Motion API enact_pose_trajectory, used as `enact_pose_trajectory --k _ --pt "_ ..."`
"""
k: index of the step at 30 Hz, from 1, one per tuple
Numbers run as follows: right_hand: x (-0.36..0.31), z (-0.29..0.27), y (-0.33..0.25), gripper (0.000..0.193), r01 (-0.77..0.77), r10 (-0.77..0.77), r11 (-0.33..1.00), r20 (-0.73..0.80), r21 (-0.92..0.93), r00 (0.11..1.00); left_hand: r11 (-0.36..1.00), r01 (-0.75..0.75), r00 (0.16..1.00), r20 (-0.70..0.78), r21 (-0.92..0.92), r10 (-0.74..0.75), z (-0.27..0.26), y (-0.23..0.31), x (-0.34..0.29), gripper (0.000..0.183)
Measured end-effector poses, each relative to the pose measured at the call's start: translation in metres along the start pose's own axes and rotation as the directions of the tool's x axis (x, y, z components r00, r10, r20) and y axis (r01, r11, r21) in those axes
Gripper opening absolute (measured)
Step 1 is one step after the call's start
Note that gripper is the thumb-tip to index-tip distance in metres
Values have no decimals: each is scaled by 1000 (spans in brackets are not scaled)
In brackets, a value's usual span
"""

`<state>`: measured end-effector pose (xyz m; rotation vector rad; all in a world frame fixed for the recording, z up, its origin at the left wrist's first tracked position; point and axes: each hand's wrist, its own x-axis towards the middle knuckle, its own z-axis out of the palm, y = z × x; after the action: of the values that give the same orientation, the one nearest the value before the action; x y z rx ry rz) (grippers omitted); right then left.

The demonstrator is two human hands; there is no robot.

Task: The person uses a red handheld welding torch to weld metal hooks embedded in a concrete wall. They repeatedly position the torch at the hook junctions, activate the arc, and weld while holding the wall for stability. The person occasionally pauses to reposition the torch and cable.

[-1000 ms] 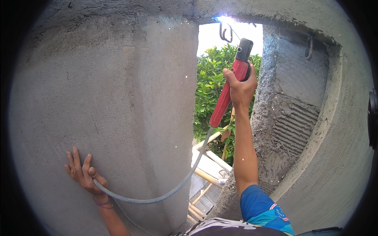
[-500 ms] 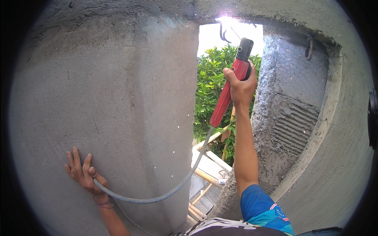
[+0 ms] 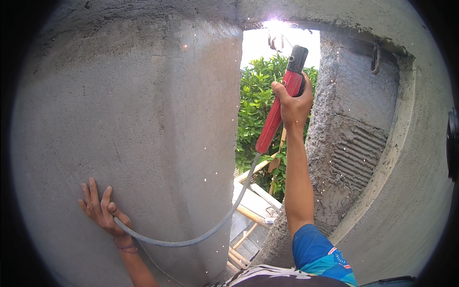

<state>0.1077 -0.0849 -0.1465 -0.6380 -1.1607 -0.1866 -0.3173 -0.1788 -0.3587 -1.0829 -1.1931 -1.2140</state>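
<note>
While the right grip clasps the red holder, left grip splayed, the rough wall has turned less blue

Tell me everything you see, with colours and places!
Welding holder: one, red and black, upper middle
Thin rod: one, colour unclear, at holder's tip
Glow: one, white-violet, at rod's end
Cable: one, grey, curving from holder to lower left
Metal hooks: at least two, dark, up high
Leaves: many, green, behind holder
Poles: several, tan, below leaves
Concrete wall: one, grey, left side
Ridged patch: one, grey, right side
Sleeve: one, blue, lower right
Left hand: one, bare, lower left
Right hand: one, bare, gripping holder
</note>
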Motion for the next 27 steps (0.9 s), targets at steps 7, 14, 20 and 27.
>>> enact_pose_trajectory --k 7,14,20,27 --pt "0 -1 -3 79 -11 11 1000 7 2 1000 1000 7 1000 -16 -24 -7 1 -1 -1 52" --pt "1 -5 3 76 -9 10 997 5 -75 1000 999 -10 1000 -11 -31 9 -1 0 3 57" --pt "-45 -34 -9 70 39 -41 998 -35 -47 999 997 74 996 59 -2 -74 -6 5 1 58" --pt "-11 -41 -41 74 108 -103 982 46 -154 994 999 -34 997 69 -9 35 -3 2 -6 59"
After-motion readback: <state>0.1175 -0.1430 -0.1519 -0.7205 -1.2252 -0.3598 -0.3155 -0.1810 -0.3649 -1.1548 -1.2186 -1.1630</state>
